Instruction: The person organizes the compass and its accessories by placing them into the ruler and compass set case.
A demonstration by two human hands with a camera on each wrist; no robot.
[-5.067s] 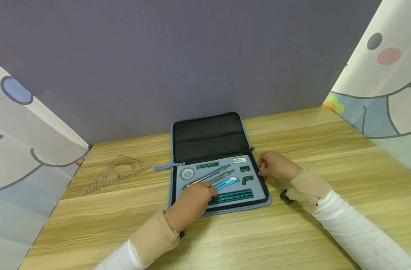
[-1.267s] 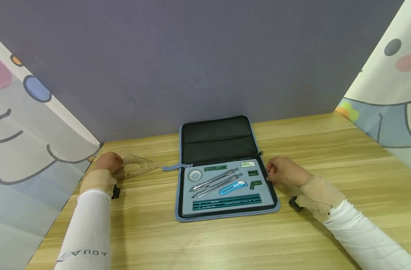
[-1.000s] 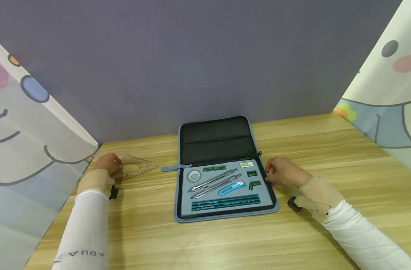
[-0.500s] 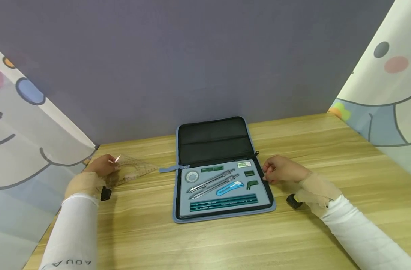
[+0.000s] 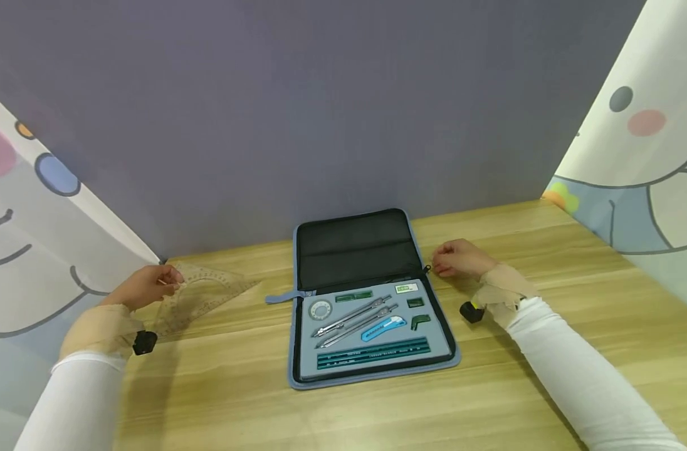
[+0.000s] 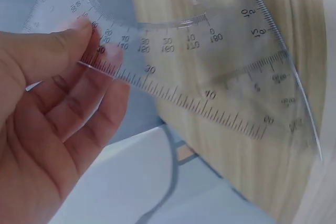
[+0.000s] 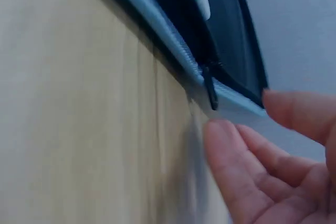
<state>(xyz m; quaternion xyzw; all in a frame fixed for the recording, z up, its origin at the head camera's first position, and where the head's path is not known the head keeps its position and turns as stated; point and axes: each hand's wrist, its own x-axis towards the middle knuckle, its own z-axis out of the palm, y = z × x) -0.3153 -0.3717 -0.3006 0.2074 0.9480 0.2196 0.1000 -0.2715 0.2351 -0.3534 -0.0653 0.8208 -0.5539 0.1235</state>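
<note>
My left hand [image 5: 143, 288] pinches a clear plastic set square [image 5: 222, 280] by its edge between thumb and fingers, left of the case. In the left wrist view the set square [image 6: 184, 66] shows printed scales and a curved cut-out, with fingers visible through it. An open zip case [image 5: 355, 237], blue-edged with a black lid, lies mid-table. My right hand [image 5: 462, 258] hovers beside the case's right edge by the hinge. In the right wrist view its thumb and fingers are apart, just short of the black zip pull [image 7: 211, 90], holding nothing.
Inside the case's grey insert [image 5: 343, 347] sit two metal compasses [image 5: 351, 319], a blue utility knife [image 5: 383, 328], green pencils [image 5: 372, 352], a round white disc [image 5: 320, 310], an eraser [image 5: 407, 288] and small green pieces. A blue strap [image 5: 281, 297] sticks out left. A grey wall stands behind.
My left hand went from the case to the set square on the table, took hold of it and raised it leftward. The right hand moved from the case's side up toward the zip pull.
</note>
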